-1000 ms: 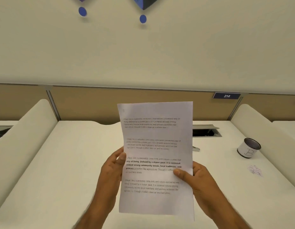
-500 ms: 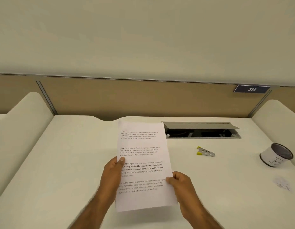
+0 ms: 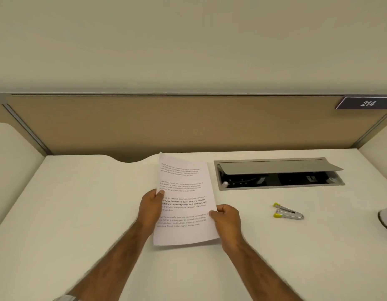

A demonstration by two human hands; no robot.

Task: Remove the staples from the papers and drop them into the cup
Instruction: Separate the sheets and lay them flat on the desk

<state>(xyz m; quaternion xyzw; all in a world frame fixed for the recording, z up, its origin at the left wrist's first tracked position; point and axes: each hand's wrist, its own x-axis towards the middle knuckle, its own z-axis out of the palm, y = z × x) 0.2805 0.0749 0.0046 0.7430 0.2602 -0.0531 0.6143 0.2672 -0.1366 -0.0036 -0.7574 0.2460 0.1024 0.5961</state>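
Note:
I hold printed white papers [image 3: 183, 192] low over the middle of the white desk [image 3: 79, 203]. My left hand [image 3: 150, 208] grips their left edge, thumb on the text. My right hand [image 3: 227, 218] pinches the right edge lower down. A small mark at the sheets' top left corner may be the staple, too small to be sure. A silver staple remover with yellow tips [image 3: 288, 212] lies on the desk to the right of the papers. Only a sliver of the white cup [image 3: 386, 217] shows at the right frame edge.
An open grey cable tray [image 3: 279, 173] with a raised flap is set into the desk behind the staple remover. A tan partition [image 3: 166, 124] closes the back, with a "214" plate [image 3: 366, 103]. White side dividers stand left and right.
The papers have come down from an upright hold to low over the desk and further from me. The view has swung left and down, pushing the cup to the frame edge.

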